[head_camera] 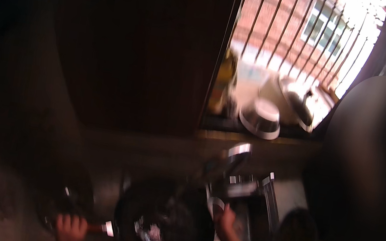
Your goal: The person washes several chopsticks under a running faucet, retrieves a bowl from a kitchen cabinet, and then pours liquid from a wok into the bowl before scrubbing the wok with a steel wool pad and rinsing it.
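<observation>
My left hand [71,228] is wrapped around the wooden handle [97,228] of a dark wok [181,240], left of the pan. Near the wok's middle, a small pale, pinkish patch [154,232] shows; blur and shade hide whether it is food or reflected light. By the right rim of the wok, my right hand [226,218] holds a small vessel with a curved, light rim [217,202]. Its thumb points up along the vessel's edge. Darkness conceals what is inside this vessel, and its exact kind is unclear.
Behind the wok, an upturned metal bowl [260,118], a large lidded pot [277,92] and a yellowish bottle [224,80] stand by a barred window [287,29]. A dark round pan [295,237] lies to the right. Dark metal racking [271,201] stands beyond my right hand.
</observation>
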The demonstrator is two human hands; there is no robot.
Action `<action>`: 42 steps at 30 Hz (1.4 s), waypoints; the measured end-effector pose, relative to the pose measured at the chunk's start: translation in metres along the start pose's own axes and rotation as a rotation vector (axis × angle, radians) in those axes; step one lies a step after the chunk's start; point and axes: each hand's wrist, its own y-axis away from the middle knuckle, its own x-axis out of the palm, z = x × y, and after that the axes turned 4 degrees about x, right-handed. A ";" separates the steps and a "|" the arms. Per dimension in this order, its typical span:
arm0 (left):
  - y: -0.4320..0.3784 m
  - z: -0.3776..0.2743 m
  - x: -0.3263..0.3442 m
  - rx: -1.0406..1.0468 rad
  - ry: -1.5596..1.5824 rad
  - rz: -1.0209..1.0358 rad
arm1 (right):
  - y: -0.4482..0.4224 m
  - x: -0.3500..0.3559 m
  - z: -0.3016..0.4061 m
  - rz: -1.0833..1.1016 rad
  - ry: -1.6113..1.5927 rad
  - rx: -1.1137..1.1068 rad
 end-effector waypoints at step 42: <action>-0.022 0.015 -0.135 0.258 -0.165 0.476 | 0.004 0.016 -0.093 -0.039 0.310 0.247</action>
